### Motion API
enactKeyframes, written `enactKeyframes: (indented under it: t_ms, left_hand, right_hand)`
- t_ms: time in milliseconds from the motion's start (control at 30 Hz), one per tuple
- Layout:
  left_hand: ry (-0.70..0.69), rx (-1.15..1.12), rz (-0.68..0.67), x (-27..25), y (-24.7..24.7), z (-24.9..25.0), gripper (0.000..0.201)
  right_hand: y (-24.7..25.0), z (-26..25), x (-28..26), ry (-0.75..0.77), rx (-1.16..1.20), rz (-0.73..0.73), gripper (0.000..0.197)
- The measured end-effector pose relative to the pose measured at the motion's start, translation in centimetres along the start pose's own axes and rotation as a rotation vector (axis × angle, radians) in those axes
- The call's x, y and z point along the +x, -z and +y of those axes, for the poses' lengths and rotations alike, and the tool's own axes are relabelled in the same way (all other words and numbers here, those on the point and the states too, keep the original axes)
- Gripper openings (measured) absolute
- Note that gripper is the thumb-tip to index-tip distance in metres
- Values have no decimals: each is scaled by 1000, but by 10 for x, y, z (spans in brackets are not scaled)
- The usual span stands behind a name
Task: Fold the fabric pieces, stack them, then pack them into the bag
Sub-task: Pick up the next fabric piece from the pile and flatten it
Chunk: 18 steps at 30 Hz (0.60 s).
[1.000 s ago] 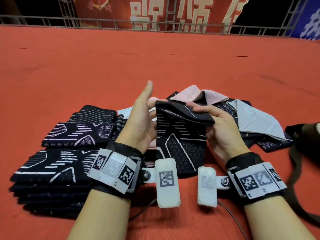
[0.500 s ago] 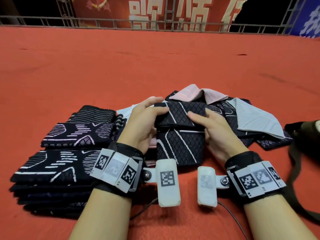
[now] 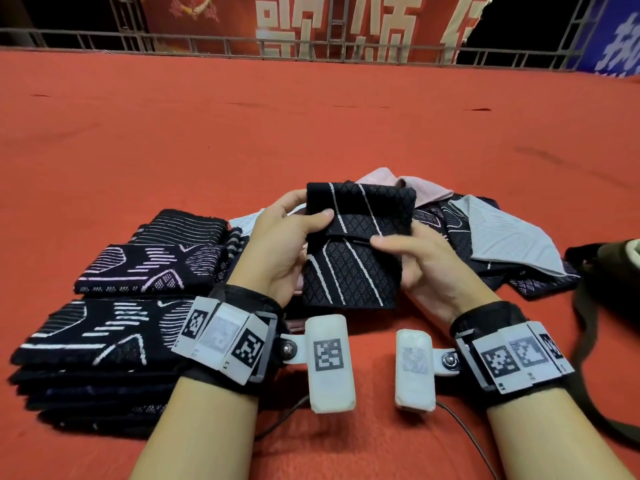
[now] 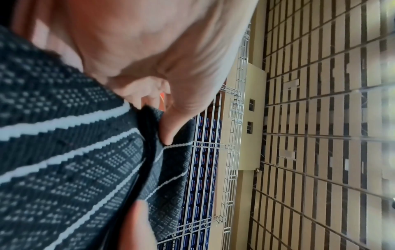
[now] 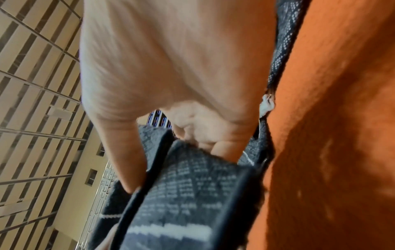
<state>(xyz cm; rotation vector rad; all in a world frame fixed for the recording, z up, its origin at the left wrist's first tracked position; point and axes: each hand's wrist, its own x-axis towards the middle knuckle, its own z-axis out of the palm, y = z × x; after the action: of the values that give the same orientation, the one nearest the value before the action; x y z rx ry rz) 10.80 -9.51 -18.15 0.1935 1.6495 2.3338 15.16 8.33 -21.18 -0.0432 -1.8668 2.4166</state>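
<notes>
The folded fabric piece (image 3: pixel 356 247) was held at the centre of the head view, raised above the red surface (image 3: pixel 311 126). It was black with a diamond weave and thin white diagonal stripes. Its long axis ran from the lower edge of the frame toward the upper edge, leaning slightly right. The upper portion was doubled over toward the viewer, with the fold line crossing the piece roughly left to right.

The left hand (image 3: pixel 287 244) gripped the left edge of the piece, thumb (image 4: pixel 171 128) on the front face at the fold and fingers curled behind. The right hand (image 3: pixel 422 265) gripped the right edge, thumb laid across the front just below the fold and fingers wrapped behind. Both wrist views confirmed fabric pinched between thumb and fingers.

A stack of folded pieces (image 3: pixel 100 344) occupied the lower left of the frame, long axis left to right. A second folded stack (image 3: pixel 149 268) lay just behind it, and a third folded piece (image 3: pixel 190 226) behind that. The unfolded pile (image 3: pixel 485 237), containing black, pink and grey fabric, lay behind and right of the hands. The dark bag (image 3: pixel 613 268) sat at the right edge, partly out of frame, with its strap (image 3: pixel 585 344) trailing toward the lower right.
</notes>
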Motion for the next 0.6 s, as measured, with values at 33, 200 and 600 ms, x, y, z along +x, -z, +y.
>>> enactKeyframes:
  t_ms: [33, 200, 600]
  left_hand:
    - [-4, -13, 5, 0, 0, 1, 28]
    - [11, 85, -66, -3, 0, 3, 33]
    - [-3, 72, -43, -4, -2, -1, 40]
  right_hand:
    - [0, 1, 0, -17, -29, 16, 44]
    - [-1, -4, 2, 14, 6, 108, 39]
    - [-2, -1, 7, 31, 79, 178, 32]
